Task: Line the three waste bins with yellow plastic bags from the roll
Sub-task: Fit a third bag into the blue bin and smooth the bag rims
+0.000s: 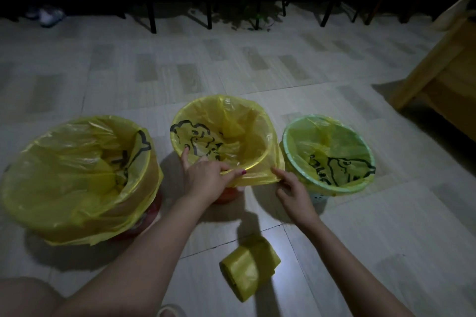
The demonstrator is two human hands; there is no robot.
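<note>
Fingers of my left hand (206, 177) pinch thin yellow bag (247, 136) against near rim of middle bin (226, 194); right hand (292, 188), fingers loosely spread, touches folded-over skirt just right of it. Film glossy, crinkled, slack; rim round. Left nearer. Bag roll (248, 266) lies on floor, near edge.
</note>
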